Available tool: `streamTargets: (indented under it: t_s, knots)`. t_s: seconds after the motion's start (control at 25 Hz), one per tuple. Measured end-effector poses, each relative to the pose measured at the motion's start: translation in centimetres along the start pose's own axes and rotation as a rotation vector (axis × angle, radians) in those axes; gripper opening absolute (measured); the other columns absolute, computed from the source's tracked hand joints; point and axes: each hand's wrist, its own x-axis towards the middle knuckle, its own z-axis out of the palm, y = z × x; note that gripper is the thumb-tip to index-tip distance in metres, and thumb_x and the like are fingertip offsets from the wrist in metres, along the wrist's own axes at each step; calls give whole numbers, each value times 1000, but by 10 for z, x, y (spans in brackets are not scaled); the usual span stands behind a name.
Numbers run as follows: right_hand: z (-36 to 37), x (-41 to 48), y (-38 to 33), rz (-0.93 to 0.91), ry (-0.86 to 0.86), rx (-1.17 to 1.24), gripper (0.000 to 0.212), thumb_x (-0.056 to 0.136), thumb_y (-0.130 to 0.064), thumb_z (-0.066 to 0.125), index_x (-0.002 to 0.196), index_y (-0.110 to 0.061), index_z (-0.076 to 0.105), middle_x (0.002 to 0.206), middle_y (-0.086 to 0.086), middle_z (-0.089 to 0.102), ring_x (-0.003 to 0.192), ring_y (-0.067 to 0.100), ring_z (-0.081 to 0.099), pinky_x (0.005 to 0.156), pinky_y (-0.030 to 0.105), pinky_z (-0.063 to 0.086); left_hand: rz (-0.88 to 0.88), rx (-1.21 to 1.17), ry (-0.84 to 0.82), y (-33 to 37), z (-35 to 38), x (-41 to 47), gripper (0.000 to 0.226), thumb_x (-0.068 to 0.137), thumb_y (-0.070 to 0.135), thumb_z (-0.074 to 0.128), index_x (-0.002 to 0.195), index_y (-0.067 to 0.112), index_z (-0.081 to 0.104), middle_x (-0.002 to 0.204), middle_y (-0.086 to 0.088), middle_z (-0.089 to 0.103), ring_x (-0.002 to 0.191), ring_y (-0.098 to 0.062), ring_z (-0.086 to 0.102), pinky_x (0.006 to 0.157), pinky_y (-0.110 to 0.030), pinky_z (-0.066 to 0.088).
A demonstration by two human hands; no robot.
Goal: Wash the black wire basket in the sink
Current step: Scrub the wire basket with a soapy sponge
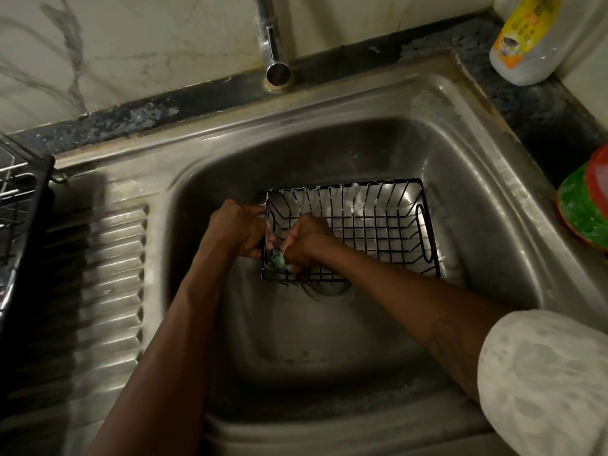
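Black wire basket [378, 225]: upright in the sink [493, 199] basin, partly over the drain [329, 289], suds on its far wires. Left hand [238, 230]: grip clamped on the basket's left rim, steadying it. Right hand [306, 240]: grip closed round a greenish scrubber [278, 260], pressed inside the near-left corner. Step, as judged: soaping, partway. Next move calls for scrubbing the remaining wires, then rinsing under the tap [274, 51], not running now. Soap bottle [523, 37]: worktop corner.

dim marble wall [131, 44], dark countertop [543, 110]
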Motion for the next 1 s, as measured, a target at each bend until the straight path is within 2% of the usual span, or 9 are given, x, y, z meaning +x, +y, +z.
streamTargets:
  t_s: [0.12,0.24,0.4,0.48,0.56,0.64,0.76,0.92,1.0]
  knots:
    - [3,3,3,-32,227,188,14,78,-8,82,74,-18,72,82,-4,72,81,11,70,72,24,59,6,43,0,-2,1,4,47,88,-3,67,130,19,61,98,-19,73,86,-36,74,79,-56,60]
    - [-1,-1,2,-54,162,301,13,79,-2,80,80,-13,74,79,-2,71,75,13,71,60,22,59,-4,61,7,0,1,5,48,87,-4,68,129,19,62,95,-19,74,84,-36,74,78,-56,61]
    - [-7,-8,2,2,-183,-89,26,79,-18,83,104,-15,74,105,-2,70,97,14,68,85,31,60,15,42,13,-1,1,5,42,87,-9,62,122,13,64,71,-14,71,80,-31,74,77,-59,60]
    - [-6,-11,4,6,-265,-221,35,84,-24,78,116,-15,71,119,2,67,109,19,65,96,36,56,16,19,34,-2,1,6,42,89,-10,60,124,13,63,58,-10,70,79,-32,73,77,-60,59]
    - [-10,-16,5,-4,-264,-44,25,85,-18,77,110,-14,76,116,5,71,107,19,66,94,36,57,25,60,52,0,2,4,42,90,-5,64,126,17,64,61,-7,72,77,-29,74,78,-56,61]
    - [-15,-24,3,-8,-331,318,12,84,-8,78,96,-10,78,104,5,75,95,16,69,79,29,60,87,205,96,2,0,2,44,88,3,69,127,22,66,81,-7,76,75,-27,75,78,-48,63]
    - [-22,-29,2,-64,-456,544,17,83,3,74,88,-13,77,93,2,76,87,15,69,70,24,58,147,320,143,3,-3,-3,42,88,11,69,127,26,67,100,-8,72,75,-26,74,79,-41,63]
    - [-14,-19,10,-30,-246,71,20,83,-19,81,101,-13,78,108,3,73,101,17,68,91,37,58,94,217,108,3,-1,0,46,85,4,73,126,22,67,79,-1,73,73,-25,75,76,-44,63]
    - [-11,-15,10,5,-153,139,21,80,-19,83,100,-13,78,105,3,75,96,17,71,89,39,60,69,126,82,0,-1,3,39,82,2,75,114,23,72,80,-3,76,78,-25,75,76,-48,63]
